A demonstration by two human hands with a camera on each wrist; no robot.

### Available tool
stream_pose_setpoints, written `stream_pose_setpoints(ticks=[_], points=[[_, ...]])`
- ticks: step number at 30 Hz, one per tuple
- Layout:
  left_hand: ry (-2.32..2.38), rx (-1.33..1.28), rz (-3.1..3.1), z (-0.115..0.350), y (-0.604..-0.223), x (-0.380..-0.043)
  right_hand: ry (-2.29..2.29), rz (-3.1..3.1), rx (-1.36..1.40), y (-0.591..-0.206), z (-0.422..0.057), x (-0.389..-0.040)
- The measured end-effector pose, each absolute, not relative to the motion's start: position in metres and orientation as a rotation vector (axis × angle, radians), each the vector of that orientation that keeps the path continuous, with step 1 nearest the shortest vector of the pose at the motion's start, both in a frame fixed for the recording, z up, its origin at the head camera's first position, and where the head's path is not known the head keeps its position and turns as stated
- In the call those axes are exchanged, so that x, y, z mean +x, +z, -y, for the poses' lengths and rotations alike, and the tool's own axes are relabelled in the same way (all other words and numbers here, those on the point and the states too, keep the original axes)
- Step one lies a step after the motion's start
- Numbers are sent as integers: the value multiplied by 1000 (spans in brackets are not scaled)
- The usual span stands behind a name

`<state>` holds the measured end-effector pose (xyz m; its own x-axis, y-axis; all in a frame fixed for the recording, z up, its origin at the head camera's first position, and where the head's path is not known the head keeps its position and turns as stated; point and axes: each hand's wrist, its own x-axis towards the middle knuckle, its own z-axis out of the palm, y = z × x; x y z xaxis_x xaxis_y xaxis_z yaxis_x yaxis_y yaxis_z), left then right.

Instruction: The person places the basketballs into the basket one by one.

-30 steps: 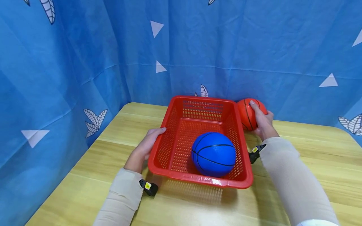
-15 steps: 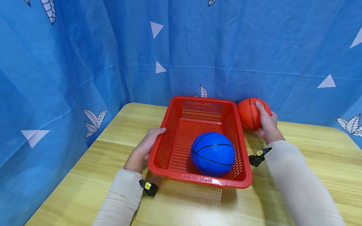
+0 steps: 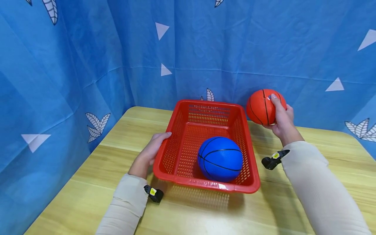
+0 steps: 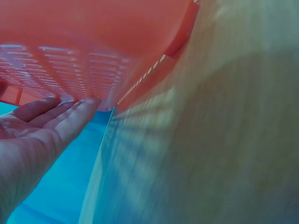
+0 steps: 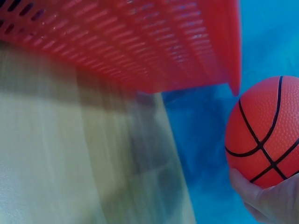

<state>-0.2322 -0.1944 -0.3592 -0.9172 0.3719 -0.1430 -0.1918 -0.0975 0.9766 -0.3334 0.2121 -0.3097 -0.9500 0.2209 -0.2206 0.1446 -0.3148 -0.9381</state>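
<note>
Holding the orange-red ball (image 3: 259,106), the right hand (image 3: 283,122) has its thumb over the top and its fingers bent beneath, so we see that grip filled. The left hand (image 3: 153,147) has its thumb on the left rim of the red basket (image 3: 202,182) and fingers straight against the outer wall, a light pinch as we judge it. Round and without a long axis, the held ball sits just outside the basket's far right corner, apart from the rim; the right hand is plainly nearer. What we think any move turns on is that offset: the hollow lies leftward and lower, the right wall between. Inside, the blue ball (image 3: 220,160) rests toward the near right corner; below is the wooden table (image 3: 88,195), behind it a blue curtain (image 3: 205,42). Against half a second ago, we find the orange-red ball higher and farther right, while basket and left hand look much the same.
</note>
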Motion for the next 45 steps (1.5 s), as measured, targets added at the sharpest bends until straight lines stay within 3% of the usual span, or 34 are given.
stream_pose_setpoints(ticks=[10, 21, 35, 45], points=[[2079, 203, -1795, 198, -368, -237, 2374, 1930, -317, -297, -194, -327], [2097, 206, -1832, 201, -380, -242, 1771, 2339, 130, -289, -150, -316], [2089, 234, -1827, 202, -378, -241, 993, 2606, 539, -310, -121, -311], [2096, 248, -1848, 199, -378, -243, 785, 2714, 670, -326, -115, -308]])
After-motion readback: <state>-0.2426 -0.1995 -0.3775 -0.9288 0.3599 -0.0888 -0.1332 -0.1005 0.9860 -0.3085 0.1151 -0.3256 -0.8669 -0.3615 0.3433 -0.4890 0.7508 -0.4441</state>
